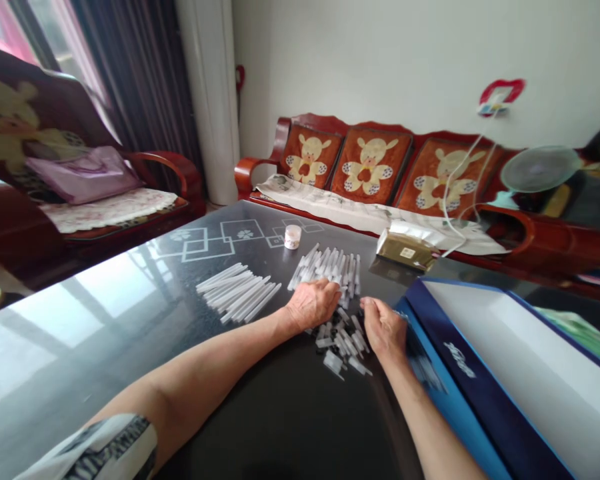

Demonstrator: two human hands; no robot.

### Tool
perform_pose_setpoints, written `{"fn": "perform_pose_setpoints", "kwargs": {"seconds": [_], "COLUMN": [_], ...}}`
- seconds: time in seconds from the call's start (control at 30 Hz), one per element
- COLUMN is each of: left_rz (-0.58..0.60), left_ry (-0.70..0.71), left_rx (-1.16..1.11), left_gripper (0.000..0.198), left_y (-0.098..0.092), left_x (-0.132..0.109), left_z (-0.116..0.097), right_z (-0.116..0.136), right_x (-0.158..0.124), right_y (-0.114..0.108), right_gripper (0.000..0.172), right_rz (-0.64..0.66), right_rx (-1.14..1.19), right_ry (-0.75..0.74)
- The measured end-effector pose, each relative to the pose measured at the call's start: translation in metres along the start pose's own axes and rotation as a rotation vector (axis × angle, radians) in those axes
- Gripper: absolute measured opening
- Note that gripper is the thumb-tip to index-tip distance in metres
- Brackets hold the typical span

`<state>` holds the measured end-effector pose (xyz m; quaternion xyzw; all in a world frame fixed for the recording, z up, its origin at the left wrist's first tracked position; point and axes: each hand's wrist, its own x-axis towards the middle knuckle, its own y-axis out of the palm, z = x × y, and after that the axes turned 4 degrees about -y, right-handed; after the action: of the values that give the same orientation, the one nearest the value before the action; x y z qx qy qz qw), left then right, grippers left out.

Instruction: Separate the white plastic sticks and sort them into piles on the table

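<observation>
My left hand [314, 304] is closed, its fingers curled at the near edge of a pile of white pen-like sticks [307, 263]. What it grips, if anything, is hidden behind the knuckles. Fingers pinched together, my right hand [386, 328] is held just to the right, apart from the left one. I cannot make out what is in it. Below and between the hands lies a loose heap of small translucent white pieces [334, 362], shaped like pen caps. Left of my left hand, a second bundle of slim white sticks [237, 292] lies slanted on the dark glossy table [180, 303].
A small white jar [293, 237] stands behind the sticks. At the back right is a tissue box [405, 248]. A large open blue box [460, 347] with a white inside stands close by my right forearm. A wooden sofa [325, 121] lies beyond the table.
</observation>
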<state>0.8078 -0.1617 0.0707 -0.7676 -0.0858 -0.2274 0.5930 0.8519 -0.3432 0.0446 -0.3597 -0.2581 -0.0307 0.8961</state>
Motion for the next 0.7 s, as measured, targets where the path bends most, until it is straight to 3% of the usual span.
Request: {"fn": "perform_pose_setpoints", "kwargs": {"seconds": [0.23, 0.4, 0.53, 0.7], "left_rz": [0.030, 0.032, 0.065, 0.135], "left_ry": [-0.040, -0.198, -0.385, -0.649], "left_rx": [0.021, 0.055, 0.131, 0.219], "left_gripper": [0.033, 0.032, 0.033, 0.031], "left_y": [-0.006, -0.015, -0.027, -0.066], "left_x": [-0.001, 0.006, 0.020, 0.022], "left_z": [-0.004, 0.007, 0.036, 0.103], "right_z": [0.003, 0.005, 0.004, 0.000], "right_x": [0.002, 0.004, 0.005, 0.006], "right_y": [-0.003, -0.004, -0.003, 0.000], "right_gripper": [0.046, 0.045, 0.045, 0.046], "right_rz": [0.057, 0.048, 0.042, 0.022], "right_rx": [0.037, 0.072, 0.090, 0.088], "right_ry": [0.052, 0.114, 0.115, 0.095]}}
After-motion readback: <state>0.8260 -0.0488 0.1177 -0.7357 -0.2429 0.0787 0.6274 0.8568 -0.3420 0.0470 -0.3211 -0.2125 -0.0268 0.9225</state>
